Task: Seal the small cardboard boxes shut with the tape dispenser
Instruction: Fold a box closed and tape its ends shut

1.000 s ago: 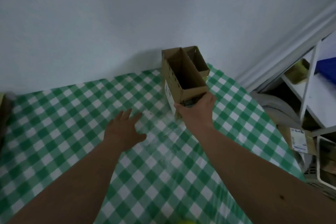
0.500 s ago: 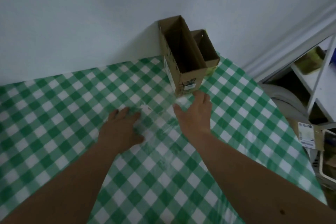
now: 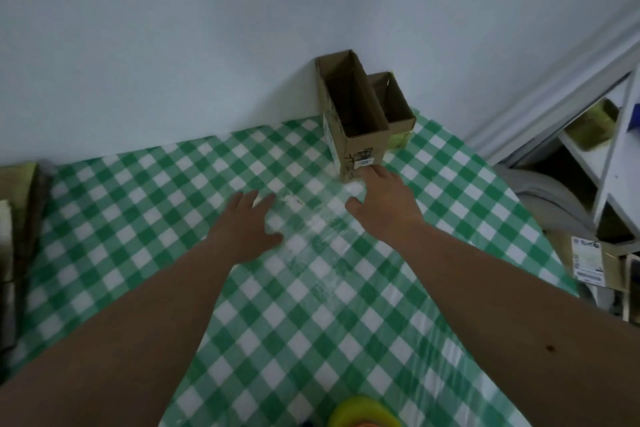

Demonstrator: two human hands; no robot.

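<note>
Two small brown cardboard boxes stand upright and open-topped against the wall at the table's far edge: a taller one in front and a shorter one behind it to the right. My right hand lies flat, its fingertips touching the base of the taller box. My left hand rests flat on the tablecloth, apart from the boxes. At the bottom edge a yellow object shows partly; whether it is the tape dispenser I cannot tell.
The table has a green and white checked cloth under clear plastic. Brown cardboard sits at the left edge. White shelving and a labelled carton stand off the table's right side.
My right hand let go of the taller box after setting it against the wall beside the shorter one. It now lies flat at the box's base. My left hand barely moved.
</note>
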